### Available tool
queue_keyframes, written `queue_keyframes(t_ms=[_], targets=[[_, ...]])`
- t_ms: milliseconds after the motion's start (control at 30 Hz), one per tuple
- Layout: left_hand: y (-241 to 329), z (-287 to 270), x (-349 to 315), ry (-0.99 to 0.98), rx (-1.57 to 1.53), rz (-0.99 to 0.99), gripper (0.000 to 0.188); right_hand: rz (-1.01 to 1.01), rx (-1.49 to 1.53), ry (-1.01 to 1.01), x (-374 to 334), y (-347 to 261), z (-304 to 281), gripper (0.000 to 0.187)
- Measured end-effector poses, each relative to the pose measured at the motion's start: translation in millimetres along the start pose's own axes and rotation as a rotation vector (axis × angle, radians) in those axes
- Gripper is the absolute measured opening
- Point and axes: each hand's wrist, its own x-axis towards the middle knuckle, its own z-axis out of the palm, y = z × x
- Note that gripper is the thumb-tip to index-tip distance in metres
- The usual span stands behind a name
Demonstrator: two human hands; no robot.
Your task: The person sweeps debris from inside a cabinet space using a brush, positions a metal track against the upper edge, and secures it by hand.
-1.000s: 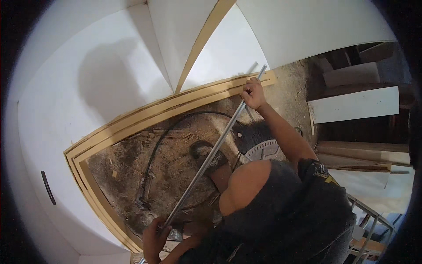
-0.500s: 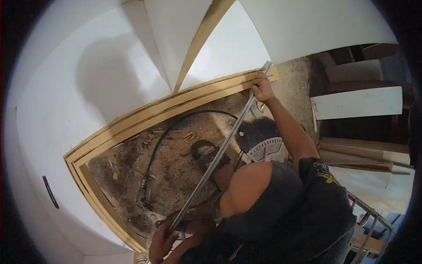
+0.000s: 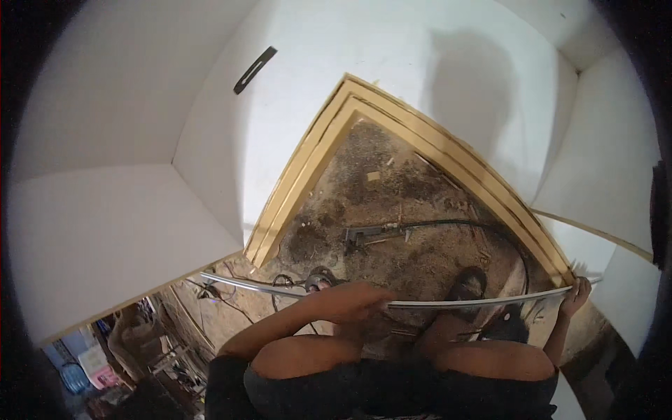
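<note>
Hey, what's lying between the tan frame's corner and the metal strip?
In the head view, dirty floor with scraps and a black hose; nearer the strip, both feet.

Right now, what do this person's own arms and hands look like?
The left hand and right hand are ungloved, and the left forearm and right forearm are bare. A short black sleeve shows on the left; the right one can't be made out.
</note>
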Motion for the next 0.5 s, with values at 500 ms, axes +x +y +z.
queue_keyframes(t_ms=[500], targets=[[51.8, -14.6, 54.2, 0.283, 0.324, 0.085, 0.026, -0.126, -0.154, 0.135, 55.8, -88.5, 10.3, 0.040]])
